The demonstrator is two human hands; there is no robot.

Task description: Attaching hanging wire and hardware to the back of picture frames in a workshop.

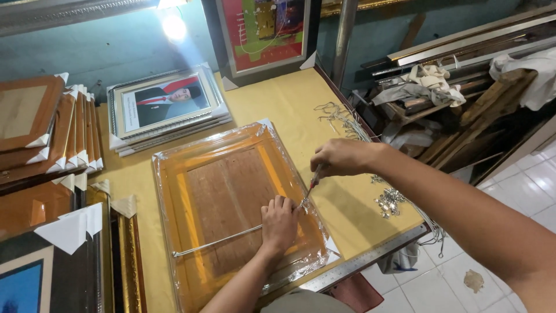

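Flat on the yellow desk point(347, 208) lies a plastic-wrapped frame point(231, 203) (stiff, slippery, probably fragile, best gripped by its edges), left hand point(280, 223) pressing fingers together on it, right hand point(341, 157) pinching a screwdriver point(311, 188).

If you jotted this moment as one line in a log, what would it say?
left hand: flat on wrapped frame back, by cord | right hand: holds screwdriver, tip at frame's right rail | table: frame stacks
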